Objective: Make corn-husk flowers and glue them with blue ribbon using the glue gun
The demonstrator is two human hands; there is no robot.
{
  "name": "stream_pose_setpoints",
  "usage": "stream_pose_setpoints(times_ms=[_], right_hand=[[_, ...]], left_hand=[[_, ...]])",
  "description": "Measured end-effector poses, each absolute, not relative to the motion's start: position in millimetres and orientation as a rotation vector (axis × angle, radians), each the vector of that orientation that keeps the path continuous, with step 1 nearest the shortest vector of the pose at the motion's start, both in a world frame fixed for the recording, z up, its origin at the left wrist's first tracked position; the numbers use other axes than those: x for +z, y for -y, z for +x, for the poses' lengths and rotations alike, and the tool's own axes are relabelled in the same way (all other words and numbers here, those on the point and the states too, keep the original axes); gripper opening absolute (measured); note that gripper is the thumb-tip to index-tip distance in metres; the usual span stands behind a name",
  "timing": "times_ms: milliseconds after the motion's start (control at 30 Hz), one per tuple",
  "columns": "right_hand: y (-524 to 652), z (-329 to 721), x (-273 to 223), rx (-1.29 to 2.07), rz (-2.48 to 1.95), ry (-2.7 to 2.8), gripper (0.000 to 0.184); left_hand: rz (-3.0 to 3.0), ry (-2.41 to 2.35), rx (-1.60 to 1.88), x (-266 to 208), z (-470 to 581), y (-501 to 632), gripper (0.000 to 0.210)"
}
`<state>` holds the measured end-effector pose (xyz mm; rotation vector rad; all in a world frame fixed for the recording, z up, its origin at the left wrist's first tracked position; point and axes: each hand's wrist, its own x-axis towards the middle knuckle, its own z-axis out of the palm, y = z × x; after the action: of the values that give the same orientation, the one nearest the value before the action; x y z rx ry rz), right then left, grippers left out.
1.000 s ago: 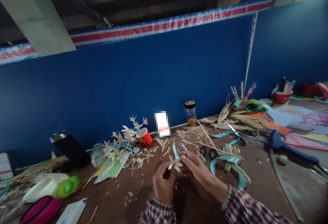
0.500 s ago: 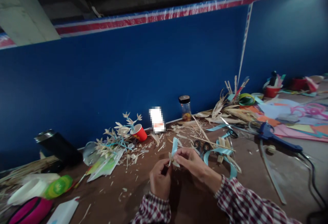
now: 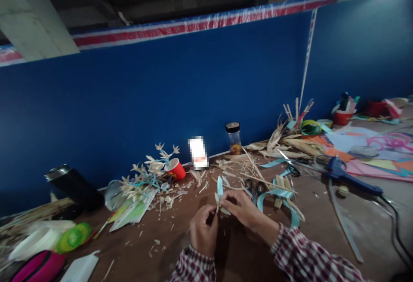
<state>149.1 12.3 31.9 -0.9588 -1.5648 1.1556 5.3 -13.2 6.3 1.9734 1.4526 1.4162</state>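
My left hand (image 3: 204, 229) is closed in a pinch at the base of a small pale flower (image 3: 224, 210) that looks made of dried husk. Against the flower, my right hand (image 3: 243, 209) pinches a short light blue ribbon (image 3: 220, 186), whose free end sticks up. The two hands almost meet above the brown table, and their fingertips hide part of the flower. Just right of my right hand lie black-handled scissors (image 3: 254, 186) and a loose curl of blue ribbon (image 3: 294, 217) around a bundle of husk pieces (image 3: 283, 185).
Finished husk flowers on blue stems (image 3: 142, 179) lie by a red paper cup (image 3: 176, 169). Behind stand a lit phone (image 3: 198, 153) and a lidded jar (image 3: 234, 139). To the right is a blue glue gun (image 3: 350, 176) with its cord. A black flask (image 3: 72, 185) leans at left.
My fingers have shifted slightly around the flower, which has turned a little. The ribbon end stands more upright. The whole view has dipped slightly downward in the frame.
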Motion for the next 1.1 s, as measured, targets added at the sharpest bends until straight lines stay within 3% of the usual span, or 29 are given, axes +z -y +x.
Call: stream_pose_setpoints(times_ms=[300, 533, 733, 933, 1100], right_hand=[[-13.2, 148.8, 28.2, 1.238, -0.954, 1.549, 0.021], [-8.0, 147.6, 32.6, 1.428, -0.918, 1.427, 0.013], [-7.9, 145.8, 30.1, 1.402, -0.96, 1.456, 0.006], [-8.7, 143.5, 28.8, 1.376, -0.961, 1.468, 0.012], [-5.1, 144.2, 33.9, 1.512, -0.904, 1.275, 0.022]], left_hand=[[2.088, -1.404, 1.375, 8.5, 3.2, 14.1, 0.014], [2.102, -1.378, 1.418, 4.2, 3.5, 9.9, 0.012], [2.217, -1.378, 1.394, 2.2, 3.0, 10.9, 0.012], [2.286, -1.395, 1.383, 1.8, 4.0, 14.9, 0.012], [2.005, -1.567, 1.445, 1.7, 2.6, 10.0, 0.013]])
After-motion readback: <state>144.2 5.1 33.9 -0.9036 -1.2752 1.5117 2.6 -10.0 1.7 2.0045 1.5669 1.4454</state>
